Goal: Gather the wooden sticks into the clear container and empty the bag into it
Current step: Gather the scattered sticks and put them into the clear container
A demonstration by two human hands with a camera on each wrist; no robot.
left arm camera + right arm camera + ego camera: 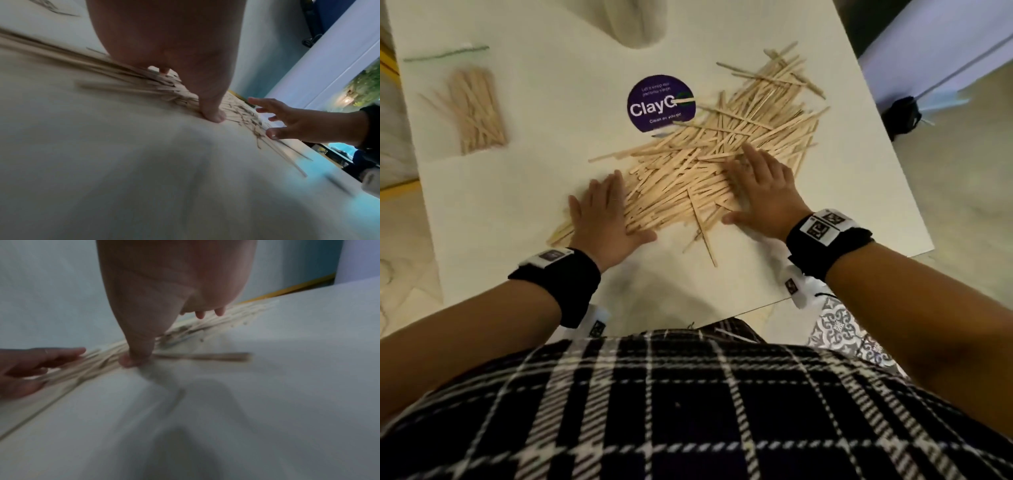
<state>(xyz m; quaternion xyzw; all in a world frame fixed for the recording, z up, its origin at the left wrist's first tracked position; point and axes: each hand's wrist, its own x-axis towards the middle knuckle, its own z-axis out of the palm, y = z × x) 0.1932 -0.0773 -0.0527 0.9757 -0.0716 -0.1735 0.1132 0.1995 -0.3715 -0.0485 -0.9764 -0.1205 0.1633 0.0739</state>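
A wide loose pile of thin wooden sticks (709, 154) is spread over the middle of the white table (517, 192). My left hand (604, 214) lies flat, fingers straight, on the pile's left end. My right hand (760, 185) lies flat with spread fingers on the pile's near right part. In the left wrist view the left thumb (209, 112) presses down at the sticks (164, 84), and the right hand (292, 123) shows beyond. A clear zip bag (472, 109) with more sticks lies at the far left. A clear container's edge (633, 24) shows at the top.
A round purple ClayGo sticker (659, 102) is stuck on the table behind the pile, with one stick across it. A few stray sticks (703, 233) lie toward the near edge. The table's right edge (914, 192) drops to the floor, where a dark object (902, 114) stands.
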